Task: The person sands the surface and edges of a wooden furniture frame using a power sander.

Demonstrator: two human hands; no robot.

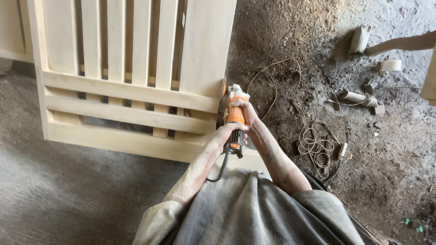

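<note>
The person is holding an orange power tool (pixel 235 119), most likely a small angle grinder or sander, with both hands at the right edge of a pale wooden slatted frame (pixel 136 90). The working head is pressing against, or lying just beside, the frame's wide right-hand upright; the contact itself is hidden, so the tool type cannot be confirmed.

The left hand (pixel 225 134) is gripping the rear of the tool body, near where the black power cable (pixel 221 168) is leaving it, fingers wrapped fully round. The right hand (pixel 244 110) is clasping the forward part of the body, fingers also closed tight around the casing. Both forearms are carrying a coat of fine dust.

Handling judgement: the tool is looking compact and rigid, moderately weighty for its size, and the smooth plastic casing under dusty hands may be somewhat slippery. The two-handed hold, one rear and one forward, is suiting it; the head end should be kept clear of fingers. The frame is looking stiff, bulky and unfinished, easily marked.

To the right, a light-coloured cord (pixel 315 145) is lying in loose coils on the dirty floor (pixel 386 172), with sawdust (pixel 309 18) at the far side and turned wooden offcuts (pixel 359 97) well apart from the hands.
</note>
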